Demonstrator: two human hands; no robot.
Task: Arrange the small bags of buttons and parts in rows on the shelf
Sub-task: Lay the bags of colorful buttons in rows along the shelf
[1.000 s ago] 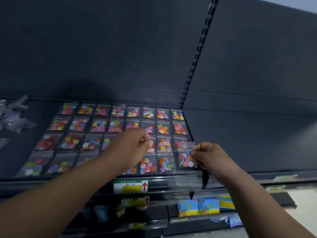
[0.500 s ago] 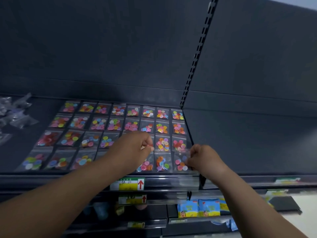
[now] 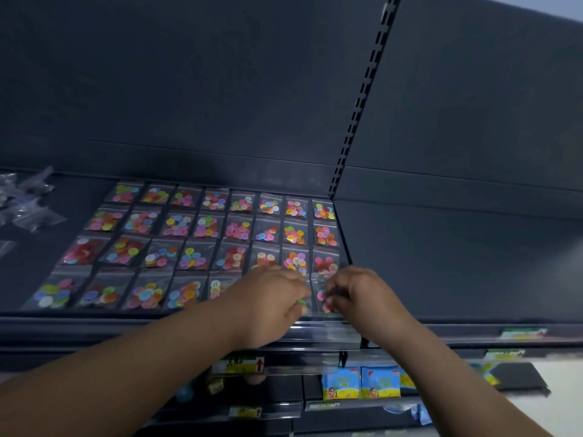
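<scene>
Nearest the camera: two bare forearms reaching up and forward, blurred by motion. Below them, on lower levels, a yellow-green price label [image 3: 239, 365] with a red arrow, and two blue-and-yellow packets [image 3: 340, 383] upright side by side. At the front right corner of the shelf [image 3: 34, 279]: left hand [image 3: 268, 304] knuckles-up, fingers curled, thumb and fingertips at the neighbouring bag [image 3: 302, 303], a green button visible between them. Pinch or mere touch not resolvable through the blur. Right hand [image 3: 356, 298] just beside it, the two hands nearly touching. Fingers curled and pinching the corner bag [image 3: 321, 296], clear plastic with pink buttons, at the right end of the front row. Resting flat or held slightly off the shelf: cannot tell. Farther back: rows of bags [image 3: 202, 227] laid flat in a grid four rows deep, each clear bag holding mixed coloured buttons, edges touching or nearly so, right column ending near the foot of the slotted upright [image 3: 362, 99]. Far left of the shelf: loose clear bags [image 3: 28, 205] in an untidy heap, apart from the grid. Behind everything: dark back panel [image 3: 189, 89].
</scene>
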